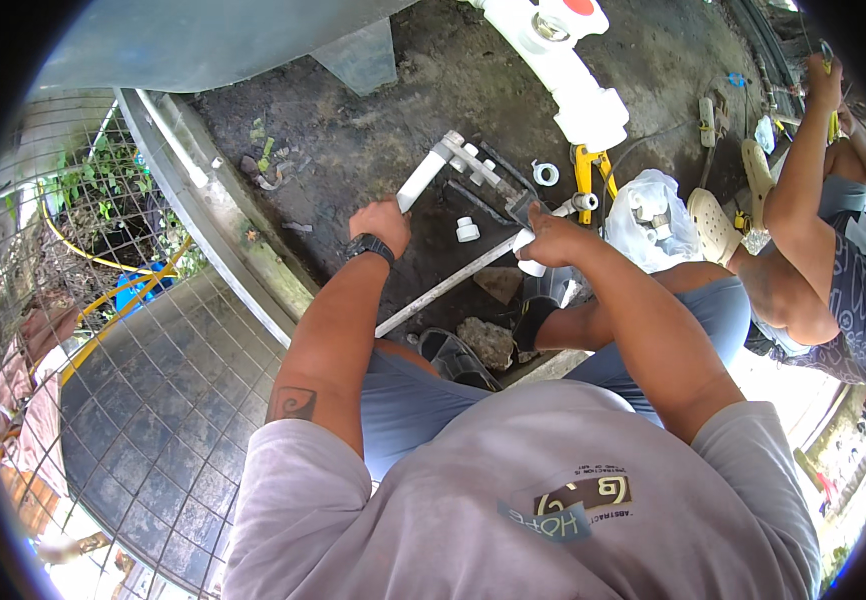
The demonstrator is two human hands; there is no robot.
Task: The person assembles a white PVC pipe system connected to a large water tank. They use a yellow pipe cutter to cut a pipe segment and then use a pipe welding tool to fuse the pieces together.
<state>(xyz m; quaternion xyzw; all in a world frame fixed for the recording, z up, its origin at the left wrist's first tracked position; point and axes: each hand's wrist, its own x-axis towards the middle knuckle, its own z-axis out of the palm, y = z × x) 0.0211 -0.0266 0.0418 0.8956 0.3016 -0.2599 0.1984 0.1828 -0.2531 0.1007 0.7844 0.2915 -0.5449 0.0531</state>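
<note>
Meeting the grey metal tool at its far end, the short white pipe slants up over the dark ground, in front of the person. The left hand is closed around the pipe's near end. The right hand is wrapped around the tool's near end; a white piece shows below that fist, though the fingers hide whether it belongs to the tool or is separate.

Judging by this, one joint is in hand and unfinished: pipe and tool are together, but whether the pipe is seated cannot be told from this angle. Further out, a white fitting and a white ring lie loose on the ground, joined to nothing, and a long thin pipe runs below the hands. Beside a yellow stand, a clear plastic bag holds more fittings, apparently unused. The white valve assembly at the top looks already put together. A co-worker sits at the right.
</note>
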